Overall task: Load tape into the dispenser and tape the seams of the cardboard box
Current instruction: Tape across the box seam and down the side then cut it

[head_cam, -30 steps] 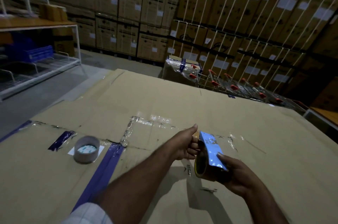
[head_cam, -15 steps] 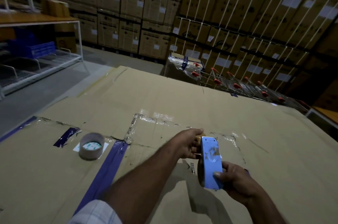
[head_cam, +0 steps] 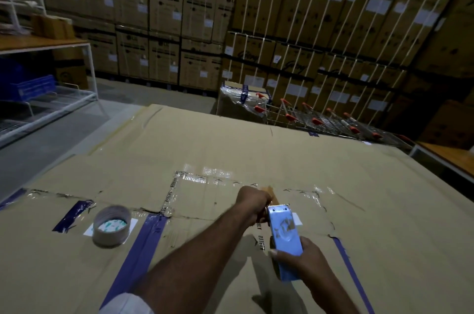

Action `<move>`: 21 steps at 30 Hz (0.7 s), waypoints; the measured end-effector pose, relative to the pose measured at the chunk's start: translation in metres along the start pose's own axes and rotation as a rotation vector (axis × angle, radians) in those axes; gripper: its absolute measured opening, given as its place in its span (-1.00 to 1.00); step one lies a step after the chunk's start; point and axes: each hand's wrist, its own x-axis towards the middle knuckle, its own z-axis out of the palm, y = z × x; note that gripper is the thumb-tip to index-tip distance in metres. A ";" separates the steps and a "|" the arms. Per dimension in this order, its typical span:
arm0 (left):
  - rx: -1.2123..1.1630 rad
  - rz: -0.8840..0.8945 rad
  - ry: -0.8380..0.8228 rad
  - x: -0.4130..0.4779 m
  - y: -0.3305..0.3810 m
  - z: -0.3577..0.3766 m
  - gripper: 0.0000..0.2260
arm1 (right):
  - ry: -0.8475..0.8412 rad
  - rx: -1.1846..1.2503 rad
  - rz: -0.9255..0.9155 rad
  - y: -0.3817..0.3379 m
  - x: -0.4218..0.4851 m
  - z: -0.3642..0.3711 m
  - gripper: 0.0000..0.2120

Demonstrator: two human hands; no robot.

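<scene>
Stacked brown cardboard cartons (head_cam: pixel 164 29) fill the far wall, the ones at far right strapped with pale bands. A white metal shelving rack (head_cam: pixel 46 98) stands at far left with a blue plastic crate (head_cam: pixel 30 87) on a lower shelf, and a row of wire shopping trolleys with red handles (head_cam: pixel 318 119) sits just beyond the far right edge of the work surface.

Across the whole near half lies the large flat brown cardboard box (head_cam: pixel 230 149), its seams patched with glossy clear tape and crossed by a dark blue tape strip (head_cam: pixel 138 249) running toward the near left. On the box at near left, a roll of brownish packing tape (head_cam: pixel 111 226) rests flat on a small white label, well apart from both hands.

Near the middle right, above the box, the right hand (head_cam: pixel 305 257) is wrapped around the near end of a light blue metal tape dispenser (head_cam: pixel 284 234), whose serrated edge points away toward the far side. The left hand (head_cam: pixel 252 202) is closed at the dispenser's far end, its fingers pinched on what seems a brown strip of tape; how tightly, I cannot tell. A white rolled sleeve (head_cam: pixel 125 304) shows at the near edge.
</scene>
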 end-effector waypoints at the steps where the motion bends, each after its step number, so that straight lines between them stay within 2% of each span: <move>1: -0.007 0.019 0.008 -0.001 0.001 0.000 -0.79 | 0.039 -0.024 -0.016 0.000 -0.001 0.003 -0.48; 3: -0.003 0.040 0.038 -0.001 0.002 0.000 -0.70 | 0.094 -0.091 -0.027 0.000 -0.003 0.008 -0.44; 8: 0.053 0.094 0.073 0.005 0.003 -0.007 -0.86 | 0.151 -0.198 -0.040 0.003 -0.015 0.018 -0.51; 13: 0.040 0.087 0.039 -0.001 -0.010 -0.007 -0.82 | 0.167 -0.149 0.016 0.013 -0.027 0.023 -0.47; 15: 0.033 0.052 -0.014 -0.005 -0.021 -0.010 -0.80 | 0.150 -0.134 0.047 0.016 -0.037 0.023 -0.50; 21: 0.176 0.054 -0.259 -0.014 -0.059 -0.031 -0.92 | 0.133 -0.122 0.177 0.029 -0.074 0.027 -0.66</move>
